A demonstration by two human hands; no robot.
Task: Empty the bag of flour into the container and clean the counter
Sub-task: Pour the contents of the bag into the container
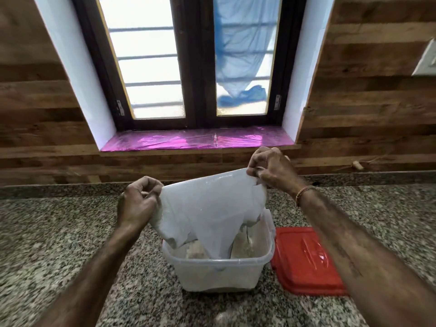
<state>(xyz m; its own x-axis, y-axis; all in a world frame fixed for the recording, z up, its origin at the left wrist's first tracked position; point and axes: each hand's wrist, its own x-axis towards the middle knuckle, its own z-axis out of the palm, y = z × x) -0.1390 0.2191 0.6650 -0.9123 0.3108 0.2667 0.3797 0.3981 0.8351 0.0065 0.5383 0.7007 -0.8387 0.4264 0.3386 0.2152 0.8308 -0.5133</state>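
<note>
Speckled granite tabletop, grey and black; wood-panelled wall and a dark-framed window behind it.

Left hand: raised over the tabletop, fingers pinched shut on the left corner of the bag's bottom edge.

Bag: clear plastic, dusted white, held upside down and stretched between both hands. Its mouth hangs inside the container; the upper part looks slack and largely empty.

Container: translucent plastic tub standing on the tabletop directly under the bag. Clumped flour lies in it, pale and heaped either side of the bag's mouth.

Right hand: held higher than the left, fingers closed on the bag's right corner, so the bottom edge slopes up to the right. A thread band sits at that wrist.

Lid: red plastic, lying flat on the tabletop just beside the container's right wall.

Step in hand, by judgement: the tail end of emptying the bag, most flour seemingly already in the container.

Next move, by judgement: a shake or tap of the bag to loosen what clings, keeping its mouth below the container's rim to avoid spilling, then lifting it clear. A faint pale patch on the near tabletop may be spilled flour; wiping is not yet begun.
</note>
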